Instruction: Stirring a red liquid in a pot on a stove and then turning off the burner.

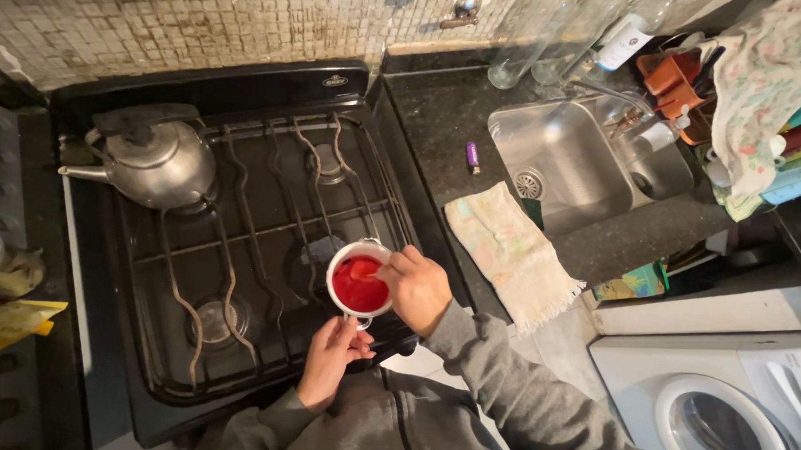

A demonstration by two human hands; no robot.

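A small white pot full of red liquid sits on the front right burner of a black gas stove. My left hand grips the pot's short handle at its near side. Over the pot's right rim, my right hand holds a red utensil that dips into the liquid. Grey sleeves cover both of my arms.
A metal kettle stands on the back left burner. A folded cloth and a purple lighter lie on the dark counter beside a steel sink. Bottles stand behind the sink. A washing machine is at the lower right.
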